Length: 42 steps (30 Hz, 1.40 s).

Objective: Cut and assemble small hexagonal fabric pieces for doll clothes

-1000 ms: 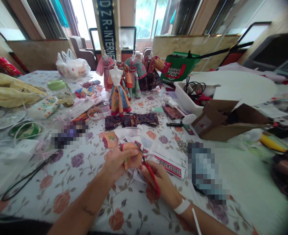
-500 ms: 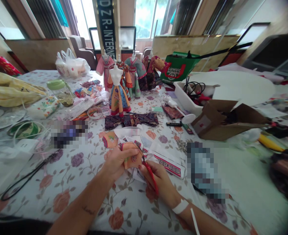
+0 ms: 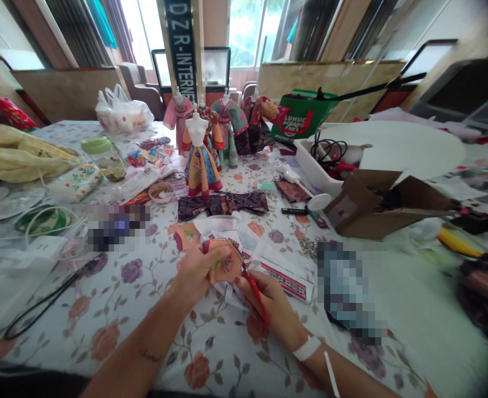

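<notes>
Pinching one orange fabric piece (image 3: 227, 268) above the desk (image 3: 123, 309), the left hand (image 3: 196, 271) has its thumb over it; the right hand (image 3: 273, 301) grips one pair of red-handled scissors (image 3: 255, 290), blades at the piece's right edge. One similar orange cutout (image 3: 188, 236) lies beyond. Five dressed mannequins (image 3: 196, 132) stand behind. The column sign (image 3: 180, 50) reads "D Z R-INTERNE"; the green bag (image 3: 306, 105), "LUHU…".

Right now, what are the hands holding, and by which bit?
The left hand pinches an orange fabric piece by its left side; the right hand holds red-handled scissors by the handles.
</notes>
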Available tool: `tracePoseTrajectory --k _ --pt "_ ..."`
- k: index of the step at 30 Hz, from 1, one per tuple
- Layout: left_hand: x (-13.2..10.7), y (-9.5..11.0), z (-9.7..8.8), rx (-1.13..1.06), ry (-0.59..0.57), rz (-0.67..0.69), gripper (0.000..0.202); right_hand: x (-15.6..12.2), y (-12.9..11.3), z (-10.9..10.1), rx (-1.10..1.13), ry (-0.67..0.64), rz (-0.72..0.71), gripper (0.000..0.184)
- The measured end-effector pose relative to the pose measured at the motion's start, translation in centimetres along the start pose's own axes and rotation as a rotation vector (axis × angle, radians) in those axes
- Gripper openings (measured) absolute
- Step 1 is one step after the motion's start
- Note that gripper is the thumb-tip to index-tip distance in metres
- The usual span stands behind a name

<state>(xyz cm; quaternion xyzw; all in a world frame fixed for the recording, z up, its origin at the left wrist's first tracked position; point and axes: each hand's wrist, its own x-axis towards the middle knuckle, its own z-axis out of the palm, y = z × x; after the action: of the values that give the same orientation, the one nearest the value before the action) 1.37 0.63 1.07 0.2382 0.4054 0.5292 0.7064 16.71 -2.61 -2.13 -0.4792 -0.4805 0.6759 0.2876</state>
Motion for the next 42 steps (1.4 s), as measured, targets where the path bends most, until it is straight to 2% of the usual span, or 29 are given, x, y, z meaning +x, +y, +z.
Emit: tracePoseTrajectory --k 7,13,23,31,42 --pt "-0.12 -0.01 0.16 -0.004 0.01 -0.016 0.022 -0.14 -0.5 0.14 0.008 -0.03 -0.014 0.041" --pt "-0.58 0.36 0.64 0.081 -0.038 -0.032 0.021 -0.2 -0.99 0.19 0.002 -0.011 0.009 0.045" --pt "-0.48 0.1 0.55 0.073 -0.088 -0.05 0.023 -0.22 -0.78 0.14 -0.015 -0.01 0.005 0.043" --pt "-0.55 0.0 0.8 0.078 -0.001 -0.015 0.023 -0.27 -0.84 0.03 -0.061 -0.024 -0.016 0.043" --pt "-0.52 -0.08 0.66 0.084 -0.027 -0.028 0.023 -0.1 -0.37 0.06 -0.009 -0.039 0.03 0.042"
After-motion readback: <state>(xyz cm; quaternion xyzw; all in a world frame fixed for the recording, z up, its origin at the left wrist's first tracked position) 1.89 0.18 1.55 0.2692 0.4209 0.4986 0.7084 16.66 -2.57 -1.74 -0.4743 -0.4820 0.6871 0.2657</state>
